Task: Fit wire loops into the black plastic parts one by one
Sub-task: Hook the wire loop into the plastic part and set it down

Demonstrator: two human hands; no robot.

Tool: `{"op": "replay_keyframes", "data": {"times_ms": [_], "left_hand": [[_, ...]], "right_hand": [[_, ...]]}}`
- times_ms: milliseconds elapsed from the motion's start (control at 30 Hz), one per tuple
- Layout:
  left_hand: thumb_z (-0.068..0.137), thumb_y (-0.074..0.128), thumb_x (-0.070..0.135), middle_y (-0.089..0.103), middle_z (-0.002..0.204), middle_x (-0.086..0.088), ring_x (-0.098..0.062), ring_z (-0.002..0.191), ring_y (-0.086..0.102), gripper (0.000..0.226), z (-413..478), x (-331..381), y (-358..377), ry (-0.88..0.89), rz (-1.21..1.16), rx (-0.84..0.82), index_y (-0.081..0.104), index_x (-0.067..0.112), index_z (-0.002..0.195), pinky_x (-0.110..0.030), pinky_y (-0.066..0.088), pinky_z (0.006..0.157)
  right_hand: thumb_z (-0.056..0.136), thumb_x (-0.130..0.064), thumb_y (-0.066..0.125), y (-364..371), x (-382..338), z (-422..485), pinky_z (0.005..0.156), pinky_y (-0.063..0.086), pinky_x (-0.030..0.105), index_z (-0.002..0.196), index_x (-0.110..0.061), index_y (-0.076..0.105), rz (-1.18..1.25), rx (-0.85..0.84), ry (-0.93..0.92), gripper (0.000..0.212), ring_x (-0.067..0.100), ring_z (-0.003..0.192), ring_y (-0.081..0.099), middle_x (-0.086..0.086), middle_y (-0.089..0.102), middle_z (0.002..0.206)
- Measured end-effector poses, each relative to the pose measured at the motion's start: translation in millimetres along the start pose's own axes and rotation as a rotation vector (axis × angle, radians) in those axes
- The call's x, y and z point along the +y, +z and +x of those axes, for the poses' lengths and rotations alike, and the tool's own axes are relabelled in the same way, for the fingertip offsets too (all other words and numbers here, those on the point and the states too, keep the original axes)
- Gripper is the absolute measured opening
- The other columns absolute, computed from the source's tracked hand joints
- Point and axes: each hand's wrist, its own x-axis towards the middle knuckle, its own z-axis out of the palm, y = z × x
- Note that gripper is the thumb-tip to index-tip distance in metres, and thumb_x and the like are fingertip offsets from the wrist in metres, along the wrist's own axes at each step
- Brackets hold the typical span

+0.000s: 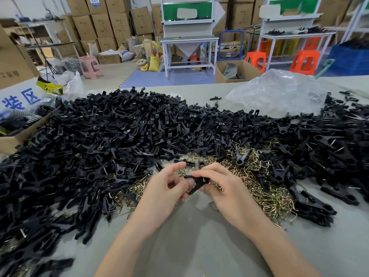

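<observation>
Above the middle of the surface (189,240), toward its near edge, we hold one black plastic part (196,182) between both hands. Our left hand (165,188) pinches it with curled fingers and our right hand (225,188) curls round its other end. Brass-coloured wire loops (265,196) lie heaped just behind. A broad pile of black parts (119,132) reaches toward the far edge.

white sign (20,100): blue "装区" | yellow-black packet (50,87): lettering too blurred | stacked cartons (103,23): print illegible
</observation>
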Motion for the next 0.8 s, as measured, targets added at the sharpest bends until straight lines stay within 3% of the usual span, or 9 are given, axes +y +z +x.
{"op": "replay_keyframes", "data": {"times_ms": [100, 233, 333, 433, 533, 667, 800], "left_hand": [[0.090, 0.073, 0.020, 0.068, 0.067, 0.004, -0.008, 0.062, 0.063, 0.037, -0.5, 2.6, -0.5, 0.019, -0.021, -0.022, 0.061, 0.029, 0.124, -0.021, 0.053, 0.064], [0.082, 0.076, 0.039, 0.069, 0.077, 0.001, -0.012, 0.070, 0.062, 0.032, -0.4, 5.6, 4.0, -0.020, -0.198, -0.057, 0.075, 0.026, 0.111, -0.031, 0.054, 0.073], [0.085, 0.069, 0.035, 0.073, 0.088, -0.001, -0.013, 0.073, 0.064, 0.026, -2.1, 8.5, 14.9, -0.097, -0.381, -0.104, 0.076, 0.019, 0.104, -0.026, 0.054, 0.065], [0.084, 0.065, 0.032, 0.072, 0.081, -0.004, -0.022, 0.069, 0.064, 0.033, -2.8, 11.0, 17.5, -0.157, -0.467, -0.155, 0.066, 0.010, 0.108, -0.028, 0.053, 0.056], [0.078, 0.073, 0.035, 0.066, 0.082, -0.009, -0.026, 0.066, 0.064, 0.047, -4.9, 12.3, 15.4, -0.187, -0.469, -0.223, 0.059, 0.008, 0.113, -0.032, 0.054, 0.053], [0.086, 0.069, 0.032, 0.060, 0.079, -0.013, -0.028, 0.066, 0.063, 0.041, -8.4, 12.3, 13.9, -0.259, -0.401, -0.352, 0.053, 0.007, 0.115, -0.033, 0.052, 0.053], [0.085, 0.066, 0.038, 0.063, 0.074, -0.010, -0.024, 0.060, 0.062, 0.038, -8.6, 10.6, 12.0, -0.286, -0.344, -0.406, 0.063, 0.011, 0.111, -0.030, 0.052, 0.051]], "right_hand": [[0.093, 0.007, 0.064, -0.8, 1.6, 0.2, 0.093, 0.045, 0.013, 0.120, -0.028, 0.072, 0.020, 0.006, -0.005, 0.045, 0.001, 0.112, 0.061, -0.022, 0.060, 0.115], [0.091, 0.003, 0.067, -0.1, -0.2, 2.8, 0.096, 0.054, 0.035, 0.117, -0.031, 0.074, 0.232, 0.004, 0.067, 0.043, 0.015, 0.111, 0.066, -0.016, 0.064, 0.111], [0.088, -0.001, 0.072, 0.8, -4.1, 2.9, 0.081, 0.051, 0.019, 0.115, -0.038, 0.074, 0.245, 0.006, 0.106, 0.045, 0.008, 0.113, 0.061, -0.021, 0.065, 0.110], [0.088, -0.007, 0.075, 3.2, -7.7, 0.3, 0.072, 0.044, 0.005, 0.115, -0.049, 0.070, 0.245, -0.019, 0.126, 0.051, 0.004, 0.109, 0.058, -0.024, 0.065, 0.113], [0.087, -0.012, 0.076, 6.4, -10.7, -1.8, 0.094, 0.045, 0.011, 0.113, -0.054, 0.068, 0.250, -0.011, 0.113, 0.051, -0.001, 0.119, 0.055, -0.020, 0.065, 0.119], [0.088, 0.004, 0.069, 11.0, -12.5, -4.8, 0.081, 0.052, 0.010, 0.111, -0.057, 0.066, 0.261, -0.026, 0.126, 0.065, -0.004, 0.113, 0.059, -0.013, 0.059, 0.119], [0.089, 0.003, 0.066, 10.6, -12.4, -6.3, 0.094, 0.050, 0.015, 0.114, -0.057, 0.065, 0.209, -0.084, 0.124, 0.064, -0.001, 0.116, 0.059, -0.029, 0.051, 0.112]]}}
